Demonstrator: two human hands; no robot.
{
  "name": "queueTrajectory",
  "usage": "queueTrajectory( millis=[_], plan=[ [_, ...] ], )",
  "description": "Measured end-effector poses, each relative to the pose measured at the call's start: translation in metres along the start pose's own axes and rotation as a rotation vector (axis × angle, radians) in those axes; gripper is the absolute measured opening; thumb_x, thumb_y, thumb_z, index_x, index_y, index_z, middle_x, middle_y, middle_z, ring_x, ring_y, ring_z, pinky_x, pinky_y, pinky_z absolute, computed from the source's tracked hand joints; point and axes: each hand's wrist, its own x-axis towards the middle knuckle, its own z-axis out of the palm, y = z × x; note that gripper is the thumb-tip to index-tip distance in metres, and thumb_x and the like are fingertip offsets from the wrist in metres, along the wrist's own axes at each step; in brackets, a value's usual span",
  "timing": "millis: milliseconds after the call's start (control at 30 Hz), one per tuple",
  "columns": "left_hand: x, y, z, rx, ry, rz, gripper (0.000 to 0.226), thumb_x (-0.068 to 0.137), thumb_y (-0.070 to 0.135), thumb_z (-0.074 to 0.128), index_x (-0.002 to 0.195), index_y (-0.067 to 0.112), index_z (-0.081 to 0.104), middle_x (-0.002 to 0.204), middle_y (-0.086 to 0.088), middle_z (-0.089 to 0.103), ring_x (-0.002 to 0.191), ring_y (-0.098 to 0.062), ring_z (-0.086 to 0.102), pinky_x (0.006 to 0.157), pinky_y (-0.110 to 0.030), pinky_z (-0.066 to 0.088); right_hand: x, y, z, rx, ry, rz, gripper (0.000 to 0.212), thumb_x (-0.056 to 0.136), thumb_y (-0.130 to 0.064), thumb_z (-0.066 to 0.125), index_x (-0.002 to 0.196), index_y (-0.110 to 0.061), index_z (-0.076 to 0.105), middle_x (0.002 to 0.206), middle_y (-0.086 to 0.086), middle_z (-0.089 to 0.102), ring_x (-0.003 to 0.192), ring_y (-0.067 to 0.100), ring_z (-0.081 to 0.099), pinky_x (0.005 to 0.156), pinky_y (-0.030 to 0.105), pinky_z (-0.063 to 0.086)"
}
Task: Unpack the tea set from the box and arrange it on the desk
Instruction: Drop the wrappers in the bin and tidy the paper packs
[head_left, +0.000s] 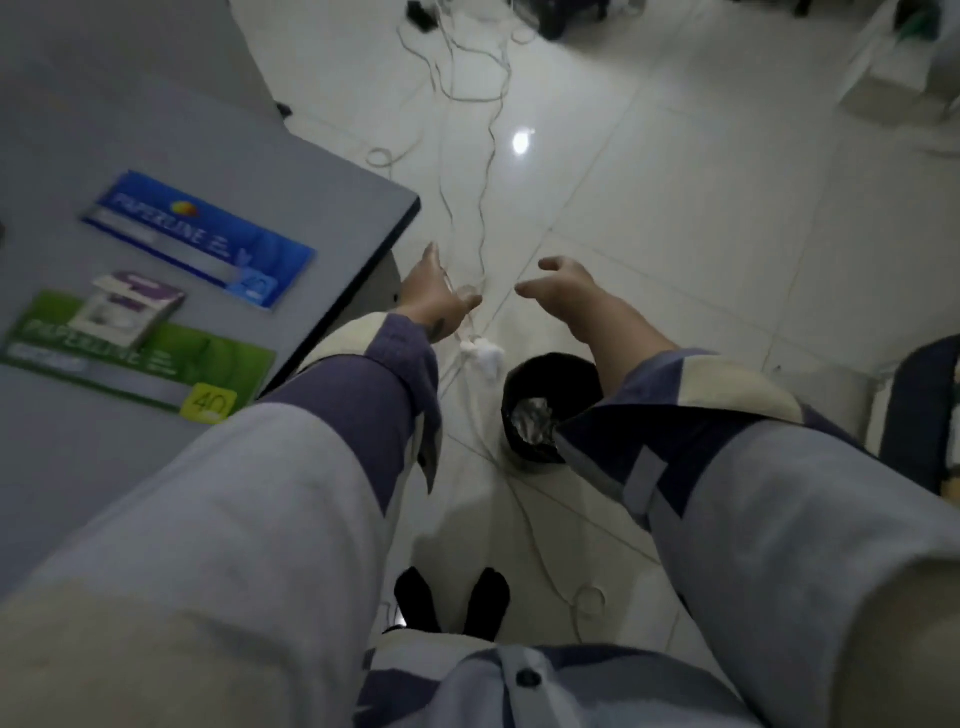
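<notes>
Neither the tea set nor its box is in view. I stand beside the grey desk, looking down at the white tiled floor. My left hand reaches out just past the desk's corner, fingers relaxed and holding nothing. My right hand is stretched forward beside it, fingers loosely curved and empty. Both hands hang over the floor, above a tangle of white cables.
On the desk lie a blue paper pack, a green paper pack and a small purple-and-white box. A black waste bin with crumpled foil stands under my right forearm. A white plug lies on the floor. My feet are below.
</notes>
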Motion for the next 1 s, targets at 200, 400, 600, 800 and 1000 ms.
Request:
queueTrajectory(
  millis=[200, 400, 600, 800, 1000],
  plan=[
    [-0.017, -0.037, -0.109, -0.189, 0.229, -0.074, 0.079, 0.090, 0.024, 0.063, 0.152, 0.011, 0.015, 0.150, -0.008, 0.039, 0.136, -0.024, 0.041, 0.112, -0.035, 0.035, -0.021, -0.096, 0.074, -0.149, -0.110, -0.213, 0.058, 0.091, -0.019, 0.062, 0.143, -0.015, 0.038, 0.137, 0.010, 0.048, 0.112, 0.020, 0.050, 0.090, 0.028, 0.041],
    [-0.029, -0.116, -0.188, -0.220, 0.443, -0.241, 0.068, 0.091, 0.023, 0.061, 0.148, 0.010, 0.027, 0.147, -0.009, 0.043, 0.134, -0.026, 0.044, 0.110, -0.034, 0.036, -0.019, -0.149, 0.184, -0.290, -0.263, -0.351, 0.053, 0.089, -0.018, 0.063, 0.138, -0.014, 0.045, 0.129, 0.013, 0.055, 0.111, 0.025, 0.058, 0.084, 0.028, 0.046],
    [-0.030, -0.203, -0.235, -0.133, 0.590, -0.487, 0.050, 0.088, 0.019, 0.063, 0.134, 0.007, 0.047, 0.134, -0.016, 0.052, 0.123, -0.033, 0.050, 0.102, -0.036, 0.039, -0.012, -0.168, 0.282, -0.500, -0.368, -0.502, 0.043, 0.094, -0.021, 0.056, 0.136, -0.015, 0.050, 0.120, 0.006, 0.056, 0.111, 0.024, 0.058, 0.085, 0.029, 0.047],
    [-0.020, -0.263, -0.260, 0.084, 0.441, -0.624, 0.062, 0.071, 0.036, 0.074, 0.123, 0.008, 0.054, 0.127, -0.018, 0.055, 0.119, -0.039, 0.050, 0.096, -0.051, 0.045, -0.012, -0.177, 0.351, -0.885, -0.256, -0.624, 0.050, 0.091, -0.037, 0.056, 0.135, -0.017, 0.046, 0.132, 0.015, 0.050, 0.122, 0.034, 0.048, 0.104, 0.047, 0.041],
    [-0.023, -0.263, -0.274, 0.210, 0.374, -0.715, 0.088, 0.069, 0.041, 0.081, 0.137, 0.006, 0.037, 0.140, -0.016, 0.034, 0.131, -0.035, 0.032, 0.102, -0.045, 0.037, -0.009, -0.189, 0.375, -0.787, -0.292, -0.306, 0.093, 0.069, -0.037, 0.083, 0.139, -0.004, 0.031, 0.133, 0.014, 0.052, 0.124, 0.032, 0.050, 0.100, 0.042, 0.043]
  ],
)
